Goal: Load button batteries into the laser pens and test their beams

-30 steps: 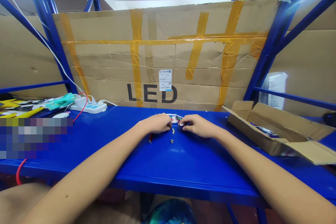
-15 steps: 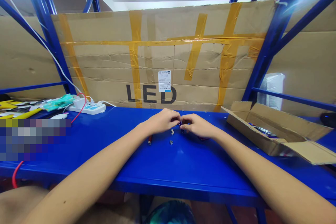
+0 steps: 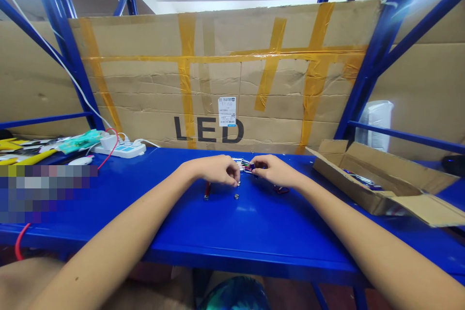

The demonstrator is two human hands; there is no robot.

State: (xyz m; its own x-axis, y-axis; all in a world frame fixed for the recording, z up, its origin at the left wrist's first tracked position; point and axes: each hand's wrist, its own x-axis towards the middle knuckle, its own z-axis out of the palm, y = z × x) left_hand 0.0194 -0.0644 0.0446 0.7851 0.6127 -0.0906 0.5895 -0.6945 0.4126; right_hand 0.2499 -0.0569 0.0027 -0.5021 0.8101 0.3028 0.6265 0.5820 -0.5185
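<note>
My right hand [image 3: 272, 169] pinches a small dark blue part [image 3: 253, 166] between thumb and fingers; its exact kind is hard to make out. Several thin silver pieces with coloured ends [image 3: 240, 164] lie just behind and left of that part, between the hands. My left hand [image 3: 221, 170] is lower, its curled fingertips closed at a small silver metal piece [image 3: 239, 183] on the tabletop. Another small silver piece [image 3: 236, 196] lies nearer to me. Under the left wrist shows a red stick-like item [image 3: 207, 191] with a metal end. A small dark red item [image 3: 281, 189] rests beneath the right wrist.
The blue tabletop [image 3: 203, 227] ends at a front edge close to me. An open cardboard box [image 3: 378, 206] with blue and silver items stands right. A white power strip [image 3: 127, 150] and tools lie left. A large cardboard sheet [image 3: 152, 87] stands behind.
My left hand has left the blue part and dropped down and slightly left to the small metal pieces. The silver pieces between the hands are now visible. My right hand stays nearly in place.
</note>
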